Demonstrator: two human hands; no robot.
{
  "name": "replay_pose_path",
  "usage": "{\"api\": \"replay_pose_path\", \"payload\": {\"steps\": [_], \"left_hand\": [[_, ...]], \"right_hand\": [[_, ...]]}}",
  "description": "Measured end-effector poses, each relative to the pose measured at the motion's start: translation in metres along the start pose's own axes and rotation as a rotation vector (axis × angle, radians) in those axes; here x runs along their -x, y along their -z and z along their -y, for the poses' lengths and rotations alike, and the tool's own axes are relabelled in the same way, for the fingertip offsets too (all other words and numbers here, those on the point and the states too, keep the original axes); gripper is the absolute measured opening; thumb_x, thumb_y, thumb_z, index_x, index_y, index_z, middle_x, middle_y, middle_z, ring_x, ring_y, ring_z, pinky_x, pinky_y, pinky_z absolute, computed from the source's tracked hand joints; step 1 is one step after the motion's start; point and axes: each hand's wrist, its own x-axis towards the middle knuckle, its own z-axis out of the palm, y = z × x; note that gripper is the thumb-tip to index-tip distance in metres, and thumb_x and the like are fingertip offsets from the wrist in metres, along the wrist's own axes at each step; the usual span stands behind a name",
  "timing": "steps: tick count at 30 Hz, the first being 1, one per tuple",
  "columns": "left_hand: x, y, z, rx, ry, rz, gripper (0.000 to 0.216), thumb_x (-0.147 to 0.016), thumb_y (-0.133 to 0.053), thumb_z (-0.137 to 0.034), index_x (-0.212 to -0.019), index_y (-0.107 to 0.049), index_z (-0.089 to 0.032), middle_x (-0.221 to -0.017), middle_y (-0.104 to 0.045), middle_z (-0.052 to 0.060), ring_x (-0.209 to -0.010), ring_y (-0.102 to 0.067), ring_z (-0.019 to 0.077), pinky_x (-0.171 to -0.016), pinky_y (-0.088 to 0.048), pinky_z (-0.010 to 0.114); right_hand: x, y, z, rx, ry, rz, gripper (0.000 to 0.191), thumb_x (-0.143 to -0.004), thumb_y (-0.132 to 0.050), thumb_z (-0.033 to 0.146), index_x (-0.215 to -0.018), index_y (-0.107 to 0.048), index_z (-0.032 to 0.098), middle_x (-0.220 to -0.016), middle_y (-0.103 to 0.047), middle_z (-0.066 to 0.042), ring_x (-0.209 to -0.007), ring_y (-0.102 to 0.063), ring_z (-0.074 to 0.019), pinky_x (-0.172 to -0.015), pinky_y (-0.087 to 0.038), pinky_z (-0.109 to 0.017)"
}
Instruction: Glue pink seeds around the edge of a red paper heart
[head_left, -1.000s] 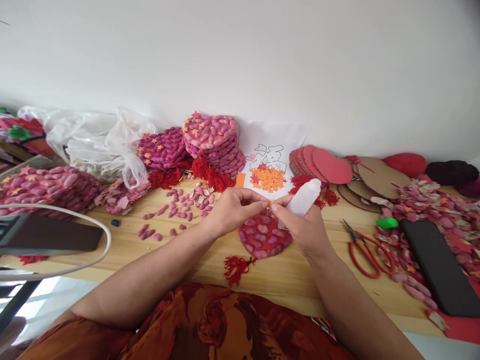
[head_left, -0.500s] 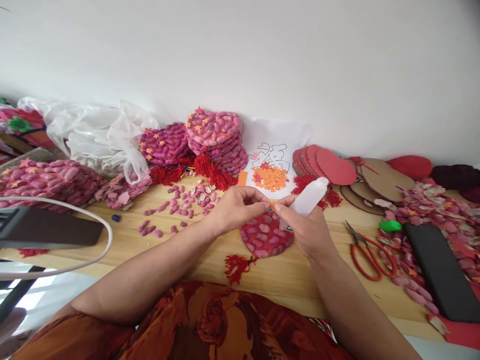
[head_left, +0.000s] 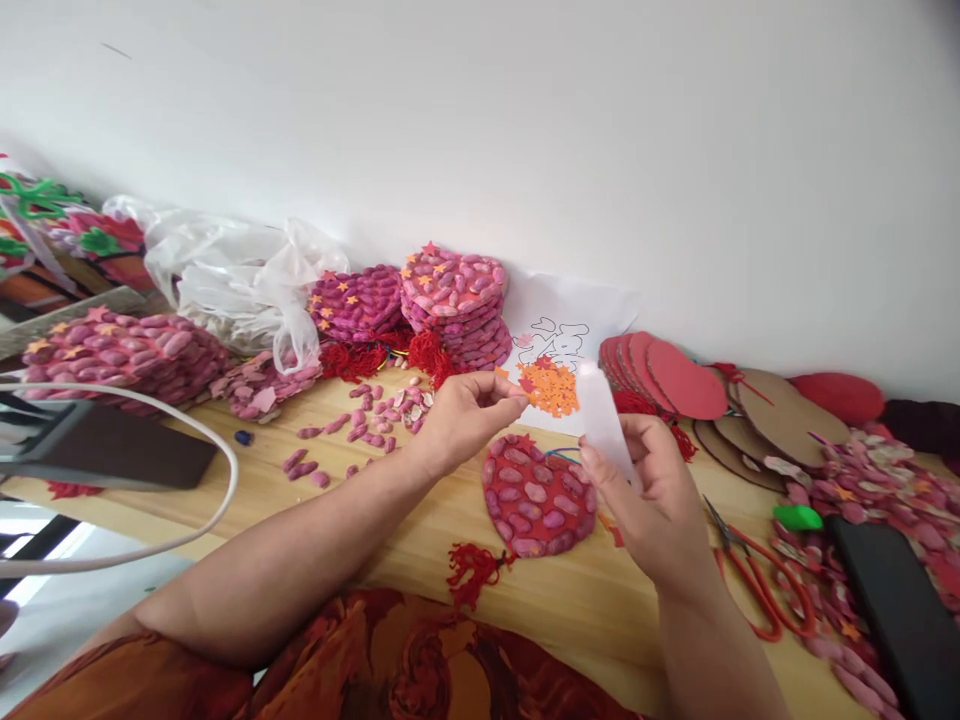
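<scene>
My left hand (head_left: 476, 415) is above the back left edge of a red heart-shaped piece covered in pink peanut shells (head_left: 536, 492). Its thumb and fingers are pinched together; anything between the tips is too small to make out. A whitish translucent glue bottle (head_left: 609, 425) is gripped in my right hand (head_left: 660, 490), its rounded end tilted up. A red star sits at the heart's top edge, beside a blue cord (head_left: 562, 453). From the heart's lower tip hangs a red tassel (head_left: 472, 575). Small orange stars (head_left: 551, 390) lie heaped on a white sheet (head_left: 615, 305) just behind the hands.
Stacks of shell-covered pieces (head_left: 457, 290) stand against the wall, left of the sheet. Loose peanut shells (head_left: 367, 420) lie left of my hands. To the right are red discs (head_left: 682, 380), pliers-like scissors with red handles (head_left: 761, 580), a black phone (head_left: 892, 600) and a shell pile (head_left: 892, 490).
My hands have come apart: the left drew back leftward, while the right moved right with the glue bottle. The heart is now more exposed, and the whole view has shifted.
</scene>
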Motion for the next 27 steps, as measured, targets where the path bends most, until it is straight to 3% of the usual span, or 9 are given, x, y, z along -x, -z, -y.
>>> {"api": "replay_pose_path", "payload": {"steps": [5, 14, 22, 27], "left_hand": [[-0.0035, 0.0035, -0.0028, 0.017, -0.027, -0.054, 0.025, -0.075, -0.079, -0.039, -0.073, -0.069, -0.016, -0.070, -0.068, 0.001, -0.063, -0.057, 0.0102, -0.061, -0.044, 0.023], [-0.0012, 0.0029, -0.0086, -0.090, -0.085, -0.084, 0.016, -0.077, -0.074, -0.031, -0.079, -0.073, -0.015, -0.075, -0.073, 0.003, -0.064, -0.060, 0.0120, -0.060, -0.046, 0.023], [0.0028, 0.0029, -0.0076, -0.343, -0.273, -0.112, 0.011, -0.082, -0.069, -0.023, -0.084, -0.077, -0.015, -0.078, -0.076, 0.003, -0.062, -0.059, 0.0112, -0.059, -0.047, 0.022], [0.0025, 0.0046, -0.0041, -0.476, -0.398, -0.101, 0.011, -0.086, -0.066, -0.021, -0.083, -0.076, -0.017, -0.081, -0.077, 0.004, -0.066, -0.062, 0.0122, -0.066, -0.051, 0.024]], "right_hand": [[0.0008, 0.0047, 0.0038, 0.268, 0.153, -0.070, 0.032, -0.089, -0.075, 0.043, -0.116, -0.070, 0.026, -0.109, -0.075, -0.006, -0.090, -0.070, -0.0227, -0.077, -0.057, -0.033], [0.0065, 0.0010, 0.0021, 0.337, 0.203, -0.139, 0.030, -0.086, -0.076, 0.040, -0.112, -0.071, 0.025, -0.104, -0.077, -0.006, -0.084, -0.072, -0.0230, -0.070, -0.057, -0.032], [0.0062, 0.0003, 0.0071, 0.483, 0.276, -0.170, 0.027, -0.086, -0.075, 0.040, -0.109, -0.074, 0.026, -0.099, -0.078, -0.004, -0.081, -0.072, -0.0223, -0.073, -0.056, -0.033], [0.0054, 0.0002, 0.0068, 0.510, 0.265, -0.176, 0.027, -0.086, -0.074, 0.042, -0.108, -0.074, 0.026, -0.098, -0.078, -0.004, -0.078, -0.071, -0.0221, -0.073, -0.055, -0.034]]}}
